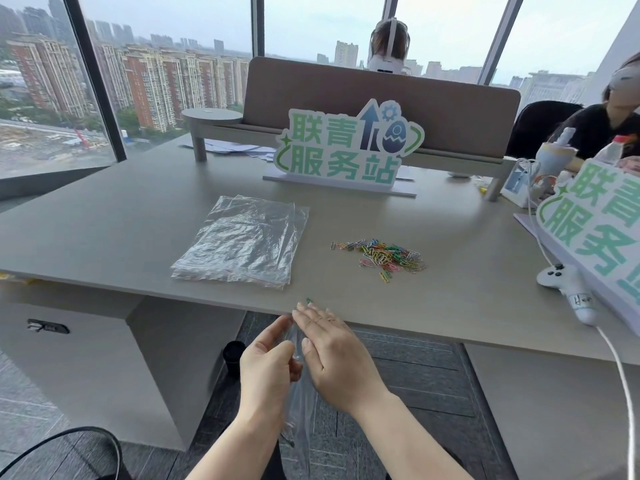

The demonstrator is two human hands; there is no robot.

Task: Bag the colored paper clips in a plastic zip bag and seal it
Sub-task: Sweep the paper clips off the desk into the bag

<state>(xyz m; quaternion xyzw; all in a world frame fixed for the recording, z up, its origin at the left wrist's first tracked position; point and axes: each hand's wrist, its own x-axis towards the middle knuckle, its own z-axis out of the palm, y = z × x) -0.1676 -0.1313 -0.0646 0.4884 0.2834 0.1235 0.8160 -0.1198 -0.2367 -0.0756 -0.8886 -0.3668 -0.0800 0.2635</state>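
Left hand (268,370) pinches the clear bag (300,420), right hand (337,358) spread flat against it; rub mouth open before reaching to paper clips (384,256) ahead on desk (467,271).

I note a green-and-white sign (349,148) standing upper centre on the desk (138,209), backed by a brown divider panel (381,98). A second sign (599,230) leans at the right edge. Lower right of it lies a white game controller (562,277) with a white cable (620,368). Apartment blocks (156,88) fill the windows, upper left.
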